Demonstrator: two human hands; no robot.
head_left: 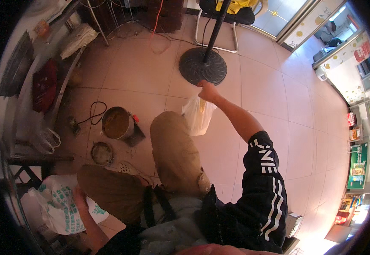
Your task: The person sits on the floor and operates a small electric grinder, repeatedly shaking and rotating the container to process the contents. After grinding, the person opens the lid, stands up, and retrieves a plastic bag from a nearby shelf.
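Note:
My right hand (209, 92) reaches forward, its fingers closed on the top of a translucent plastic bag (200, 117). The bag hangs beside my right knee with something pale yellow inside; its kind is unclear. On the left, by my left thigh, my left hand (80, 199) is closed on a large white plastic bag (59, 204) with green print. That bag bulges on both sides of the hand, and its contents are hidden. My fingertips there are partly out of sight.
A deep metal pot (116, 123) with brownish contents stands ahead-left, near a black cord (92, 114). Closer lies a small round bowl (102, 153). A round black stand base (203, 66) with a pole is ahead. Behind it is a chair (236, 17); a shelf (59, 91) lines the left.

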